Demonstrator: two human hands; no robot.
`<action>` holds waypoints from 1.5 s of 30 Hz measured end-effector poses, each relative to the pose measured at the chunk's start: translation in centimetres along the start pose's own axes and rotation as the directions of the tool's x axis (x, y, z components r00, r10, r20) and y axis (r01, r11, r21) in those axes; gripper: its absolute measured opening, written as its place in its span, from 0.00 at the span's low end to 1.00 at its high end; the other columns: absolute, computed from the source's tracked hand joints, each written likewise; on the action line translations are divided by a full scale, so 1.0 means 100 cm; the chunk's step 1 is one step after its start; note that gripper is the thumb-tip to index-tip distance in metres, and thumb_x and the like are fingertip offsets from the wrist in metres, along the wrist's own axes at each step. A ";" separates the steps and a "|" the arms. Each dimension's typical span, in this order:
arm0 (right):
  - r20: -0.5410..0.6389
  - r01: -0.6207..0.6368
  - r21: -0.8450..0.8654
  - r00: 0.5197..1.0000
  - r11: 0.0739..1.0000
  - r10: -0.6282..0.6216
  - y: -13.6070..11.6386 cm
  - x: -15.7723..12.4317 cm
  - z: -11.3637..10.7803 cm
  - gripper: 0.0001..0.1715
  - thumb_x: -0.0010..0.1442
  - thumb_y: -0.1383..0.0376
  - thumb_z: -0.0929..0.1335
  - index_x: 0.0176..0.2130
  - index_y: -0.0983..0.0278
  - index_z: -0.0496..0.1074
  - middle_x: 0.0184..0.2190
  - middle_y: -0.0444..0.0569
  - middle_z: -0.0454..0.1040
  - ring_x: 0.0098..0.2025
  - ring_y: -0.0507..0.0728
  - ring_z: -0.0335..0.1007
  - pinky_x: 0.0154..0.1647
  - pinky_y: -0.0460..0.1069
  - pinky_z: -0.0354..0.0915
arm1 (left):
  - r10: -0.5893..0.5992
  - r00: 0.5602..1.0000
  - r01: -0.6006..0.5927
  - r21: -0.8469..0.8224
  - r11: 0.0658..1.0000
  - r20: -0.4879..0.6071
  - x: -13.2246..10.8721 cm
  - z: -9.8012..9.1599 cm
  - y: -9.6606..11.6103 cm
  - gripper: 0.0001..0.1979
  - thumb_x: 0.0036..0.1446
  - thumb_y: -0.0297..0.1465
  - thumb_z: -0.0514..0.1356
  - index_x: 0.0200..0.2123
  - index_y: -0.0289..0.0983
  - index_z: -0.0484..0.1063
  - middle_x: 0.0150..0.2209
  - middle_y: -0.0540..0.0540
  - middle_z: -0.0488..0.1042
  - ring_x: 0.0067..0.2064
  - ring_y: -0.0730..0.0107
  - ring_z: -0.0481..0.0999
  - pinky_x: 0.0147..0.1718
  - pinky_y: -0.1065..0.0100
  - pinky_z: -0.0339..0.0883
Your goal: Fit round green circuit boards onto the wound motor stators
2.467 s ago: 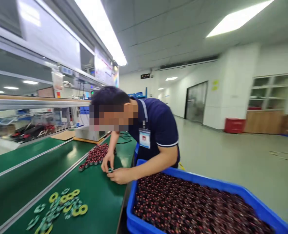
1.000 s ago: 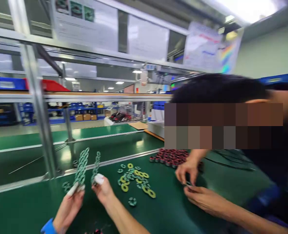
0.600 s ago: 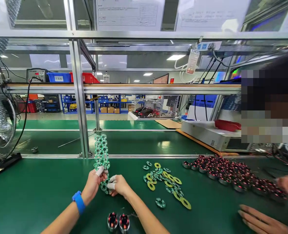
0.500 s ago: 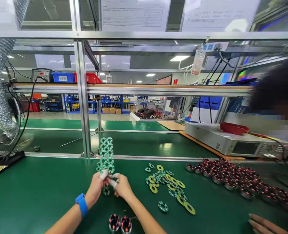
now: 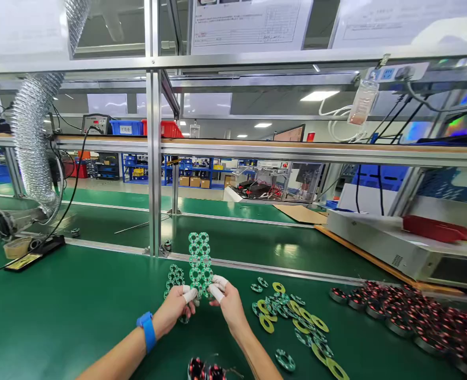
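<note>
My left hand [image 5: 178, 306], with white finger cots and a blue wristband [image 5: 146, 331], pinches the lower left of a panel of ring-shaped circuit boards [image 5: 200, 261]. The panel stands upright, its green rings joined in two columns. At its lower right corner, my right hand [image 5: 229, 303], also in white finger cots, grips it between thumb and fingers. Behind my left hand a second panel of rings [image 5: 175, 275] lies on the green mat, partly covered. Two copper-wound motor stators [image 5: 206, 370] sit near my forearms, cut off by the bottom edge.
Loose green ring boards [image 5: 285, 360] and yellow rings [image 5: 266, 323] are scattered right of my hands. Beyond them lies a large heap of stators [image 5: 411, 322]. A metal upright [image 5: 154, 158] and a low rail [image 5: 233, 264] border the mat. A bench instrument [image 5: 379, 248] stands at right.
My view has turned left. My hands have moved apart, and the panel now rises clear between them, with the second panel visible behind. The other person's head and hand have left view.
</note>
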State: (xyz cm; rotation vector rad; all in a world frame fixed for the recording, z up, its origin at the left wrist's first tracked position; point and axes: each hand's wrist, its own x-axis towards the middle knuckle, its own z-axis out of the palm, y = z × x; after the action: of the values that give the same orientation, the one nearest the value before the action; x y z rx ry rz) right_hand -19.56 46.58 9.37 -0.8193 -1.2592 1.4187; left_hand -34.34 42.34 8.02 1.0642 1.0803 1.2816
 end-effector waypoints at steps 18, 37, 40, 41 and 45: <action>-0.071 -0.180 0.009 0.981 0.984 0.180 0.020 0.004 -0.011 0.22 0.35 0.58 0.74 0.31 0.67 0.73 0.21 0.46 0.74 0.21 0.51 0.68 0.22 0.45 0.64 | -0.076 0.978 0.108 0.160 0.981 -0.194 -0.036 -0.041 0.031 0.32 0.33 0.60 0.59 0.22 0.34 0.62 0.19 0.52 0.64 0.18 0.80 0.61 0.18 0.76 0.53; 0.087 0.123 -0.942 0.988 0.312 -0.128 -0.009 -0.024 -0.050 0.19 0.57 0.69 0.60 0.45 0.62 0.74 0.42 0.52 0.76 0.46 0.60 0.70 0.46 0.51 0.61 | 0.181 0.845 -0.485 0.863 -0.140 0.504 0.018 0.041 0.053 0.09 0.60 0.29 0.52 0.39 0.38 0.72 0.42 0.44 0.70 0.49 0.61 0.64 0.49 0.61 0.56; 0.030 0.054 -0.981 0.991 0.188 -0.131 -0.011 -0.027 -0.051 0.18 0.58 0.71 0.60 0.43 0.62 0.75 0.40 0.53 0.77 0.44 0.59 0.71 0.44 0.48 0.61 | 0.184 0.852 -0.468 0.871 -0.147 0.489 0.034 0.055 0.037 0.10 0.60 0.26 0.51 0.31 0.35 0.72 0.35 0.43 0.71 0.43 0.61 0.67 0.41 0.62 0.60; -0.001 0.020 -0.988 0.991 0.155 -0.133 -0.011 -0.027 -0.051 0.18 0.58 0.71 0.60 0.41 0.63 0.75 0.37 0.53 0.77 0.42 0.59 0.71 0.42 0.48 0.62 | 0.187 0.856 -0.460 0.875 -0.148 0.482 0.038 0.057 0.033 0.11 0.59 0.25 0.51 0.30 0.35 0.72 0.35 0.43 0.71 0.42 0.61 0.67 0.40 0.62 0.60; -0.132 -0.123 -0.989 0.983 0.082 -0.130 -0.011 -0.024 -0.050 0.16 0.56 0.73 0.60 0.35 0.63 0.76 0.31 0.54 0.77 0.36 0.59 0.73 0.34 0.48 0.61 | 0.175 0.864 -0.449 0.880 -0.155 0.472 0.048 0.071 0.022 0.11 0.57 0.22 0.50 0.30 0.33 0.72 0.35 0.41 0.71 0.42 0.60 0.67 0.38 0.62 0.60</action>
State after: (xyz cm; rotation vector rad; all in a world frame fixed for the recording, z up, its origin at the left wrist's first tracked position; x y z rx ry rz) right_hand -13.99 45.50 9.00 -1.8211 -2.0609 0.1193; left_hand -27.75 47.17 11.47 2.7581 1.7038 0.3564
